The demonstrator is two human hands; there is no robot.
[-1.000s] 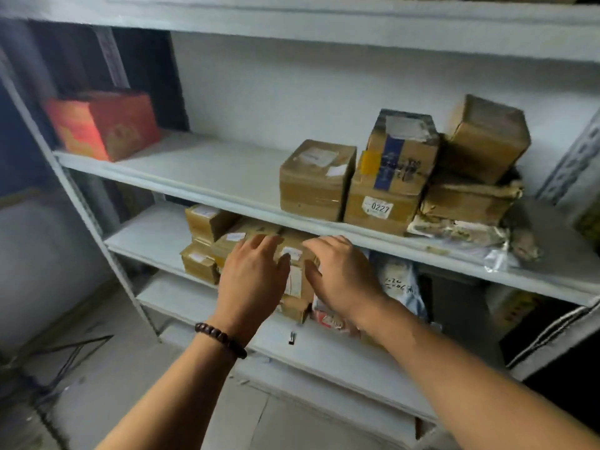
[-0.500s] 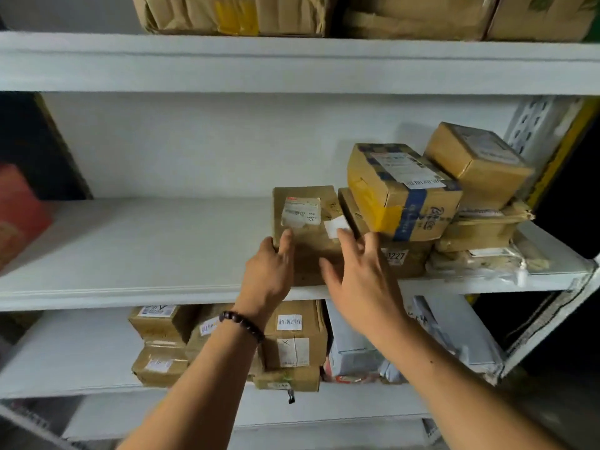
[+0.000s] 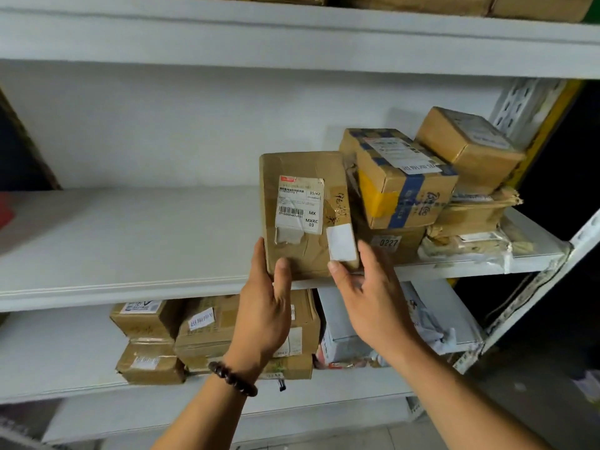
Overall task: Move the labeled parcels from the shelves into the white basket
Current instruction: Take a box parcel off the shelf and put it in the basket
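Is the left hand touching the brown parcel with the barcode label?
Touching. The head view shows the left hand gripping the brown parcel by its lower corner.

1. Sitting on the top shelf (image 3: 292, 37): brown cartons (image 3: 422, 3).
2. Lying at the middle shelf's (image 3: 130, 254) right end: a box marked 0227 (image 3: 389, 243) and, just beside it, a plastic-wrapped packet (image 3: 467, 248).
3. Resting on the lower shelf (image 3: 48, 352): taped brown boxes (image 3: 149, 365), a pale bag (image 3: 344, 345).
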